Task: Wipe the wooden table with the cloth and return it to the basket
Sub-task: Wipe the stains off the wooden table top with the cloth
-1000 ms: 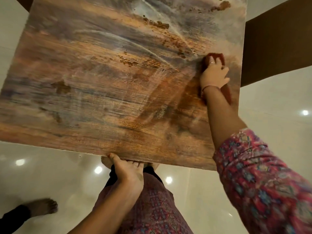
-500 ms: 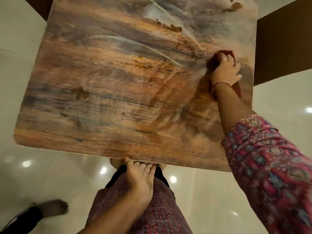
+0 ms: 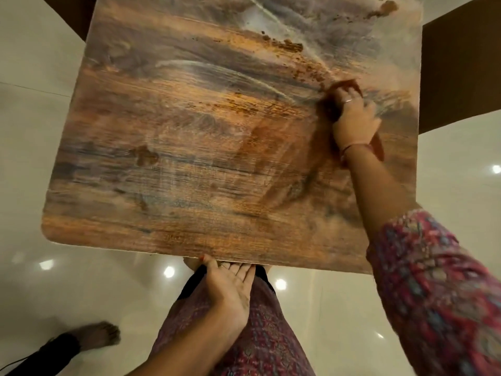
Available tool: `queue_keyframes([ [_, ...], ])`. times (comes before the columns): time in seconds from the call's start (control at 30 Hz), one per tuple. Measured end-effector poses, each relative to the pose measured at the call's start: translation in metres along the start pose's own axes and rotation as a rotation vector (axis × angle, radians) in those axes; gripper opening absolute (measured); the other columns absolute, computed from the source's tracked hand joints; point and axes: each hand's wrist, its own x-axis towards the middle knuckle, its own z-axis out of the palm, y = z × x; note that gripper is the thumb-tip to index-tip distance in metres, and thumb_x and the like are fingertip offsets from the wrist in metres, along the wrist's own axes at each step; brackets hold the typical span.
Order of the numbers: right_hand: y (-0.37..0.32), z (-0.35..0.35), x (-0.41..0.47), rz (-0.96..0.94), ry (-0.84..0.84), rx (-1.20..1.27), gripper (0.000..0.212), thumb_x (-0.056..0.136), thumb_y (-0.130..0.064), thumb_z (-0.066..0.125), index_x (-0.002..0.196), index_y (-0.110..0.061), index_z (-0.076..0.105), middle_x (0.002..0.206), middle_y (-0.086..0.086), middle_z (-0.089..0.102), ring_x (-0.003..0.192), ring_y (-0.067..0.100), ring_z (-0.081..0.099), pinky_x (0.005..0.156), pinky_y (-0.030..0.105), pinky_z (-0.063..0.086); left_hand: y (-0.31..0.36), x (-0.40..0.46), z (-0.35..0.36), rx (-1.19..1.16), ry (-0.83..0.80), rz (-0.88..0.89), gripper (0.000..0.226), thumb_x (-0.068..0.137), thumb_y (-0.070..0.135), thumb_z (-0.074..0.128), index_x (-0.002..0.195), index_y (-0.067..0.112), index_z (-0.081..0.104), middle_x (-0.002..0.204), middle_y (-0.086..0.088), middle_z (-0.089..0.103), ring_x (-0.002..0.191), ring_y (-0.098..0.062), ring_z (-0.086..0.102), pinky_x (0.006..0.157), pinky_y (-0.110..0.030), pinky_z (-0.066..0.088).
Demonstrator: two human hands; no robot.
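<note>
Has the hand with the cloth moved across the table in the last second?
Yes. The right hand and cloth have slid left, away from the right edge of the table and toward the orange crumb streak.

— What lies underfoot?
— A glossy off-white tiled floor (image 3: 447, 164), its thin grout lines faint, with small round ceiling-light reflections (image 3: 169, 271) dotted over it.
— And further back?
— A dark brown flat panel (image 3: 461, 77) at the upper right, and another dark brown corner (image 3: 73, 12) at the upper left. What either is, I cannot tell.
</note>
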Motion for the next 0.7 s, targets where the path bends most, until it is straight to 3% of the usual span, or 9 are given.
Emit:
queue_keyframes([
  [0.1, 0.005, -0.011, 0.022, 0.348, -0.028, 0.066, 0.053, 0.101, -0.012, 0.035, 0.150, -0.031, 0.028, 0.160, -0.004, 0.018, 0.144, 0.033, 0.015, 0.112, 0.060, 0.017, 0.003, 0.000, -0.002, -0.040, -0.007, -0.005, 0.079, 0.094, 0.064, 0.025, 0.147, 0.006, 0.029, 0.148, -0.020, 0.037, 0.136, -0.034, 0.037, 0.111, -0.044, 0.029],
  [0.17, -0.032, -0.001, -0.005, 0.297, -0.011, 0.047, 0.052, 0.102, -0.014, 0.031, 0.151, -0.032, 0.024, 0.161, -0.004, 0.015, 0.144, 0.033, 0.014, 0.111, 0.058, 0.018, 0.008, 0.002, -0.004, -0.055, 0.002, 0.002, 0.081, 0.092, 0.066, 0.026, 0.146, 0.005, 0.031, 0.148, -0.019, 0.037, 0.136, -0.034, 0.037, 0.110, -0.044, 0.030],
  [0.33, -0.125, 0.044, -0.174, -0.565, -0.100, 0.055, 0.049, 0.097, -0.026, 0.029, 0.144, -0.033, 0.041, 0.154, -0.004, 0.035, 0.136, 0.024, 0.037, 0.091, 0.043, 0.034, 0.014, 0.001, -0.001, -0.045, 0.012, 0.011, 0.078, 0.092, 0.067, 0.026, 0.142, 0.008, 0.037, 0.142, -0.018, 0.044, 0.131, -0.033, 0.043, 0.111, -0.045, 0.031],
  [0.4, -0.129, 0.041, -0.207, -0.779, -0.181, 0.005, 0.046, 0.096, -0.027, 0.031, 0.138, -0.032, 0.050, 0.148, -0.005, 0.045, 0.128, 0.023, 0.049, 0.082, 0.036, 0.039, 0.015, 0.002, -0.002, -0.021, 0.013, 0.005, 0.076, 0.093, 0.066, 0.025, 0.141, 0.008, 0.038, 0.141, -0.018, 0.046, 0.129, -0.032, 0.044, 0.108, -0.043, 0.032],
  [0.47, -0.119, 0.035, -0.173, -0.869, -0.171, -0.057, 0.047, 0.097, -0.026, 0.031, 0.140, -0.036, 0.045, 0.151, -0.007, 0.040, 0.131, 0.022, 0.045, 0.085, 0.038, 0.036, 0.017, 0.002, -0.003, 0.016, 0.005, -0.014, 0.078, 0.093, 0.066, 0.023, 0.142, 0.007, 0.037, 0.142, -0.019, 0.045, 0.130, -0.032, 0.043, 0.107, -0.041, 0.033],
  [0.5, -0.112, 0.035, -0.143, -0.803, -0.137, -0.076, 0.048, 0.097, -0.024, 0.030, 0.143, -0.038, 0.040, 0.154, -0.008, 0.034, 0.134, 0.023, 0.039, 0.089, 0.042, 0.034, 0.017, 0.002, -0.005, 0.028, 0.001, -0.022, 0.079, 0.093, 0.065, 0.022, 0.144, 0.006, 0.035, 0.143, -0.019, 0.043, 0.131, -0.033, 0.042, 0.108, -0.041, 0.033],
  [0.57, -0.090, 0.025, -0.075, -0.452, -0.061, -0.065, 0.052, 0.098, -0.016, 0.033, 0.145, -0.040, 0.034, 0.157, -0.009, 0.026, 0.138, 0.026, 0.029, 0.098, 0.049, 0.030, 0.019, 0.002, -0.009, 0.033, 0.008, -0.030, 0.079, 0.094, 0.064, 0.022, 0.146, 0.005, 0.031, 0.145, -0.020, 0.040, 0.133, -0.033, 0.041, 0.110, -0.042, 0.032],
  [0.63, -0.067, 0.005, -0.022, -0.086, -0.058, -0.005, 0.056, 0.099, -0.009, 0.033, 0.146, -0.038, 0.032, 0.158, -0.008, 0.022, 0.139, 0.029, 0.024, 0.104, 0.053, 0.027, 0.022, 0.001, -0.013, 0.021, 0.011, -0.026, 0.077, 0.096, 0.061, 0.023, 0.147, 0.004, 0.029, 0.146, -0.021, 0.039, 0.134, -0.034, 0.040, 0.111, -0.043, 0.031],
  [0.7, -0.071, -0.001, -0.011, 0.123, -0.082, 0.037, 0.054, 0.101, -0.009, 0.030, 0.149, -0.034, 0.028, 0.160, -0.007, 0.017, 0.142, 0.031, 0.019, 0.109, 0.056, 0.024, 0.025, 0.002, -0.016, -0.007, 0.014, -0.019, 0.077, 0.096, 0.060, 0.024, 0.147, 0.003, 0.027, 0.147, -0.022, 0.037, 0.135, -0.035, 0.038, 0.110, -0.043, 0.030],
])
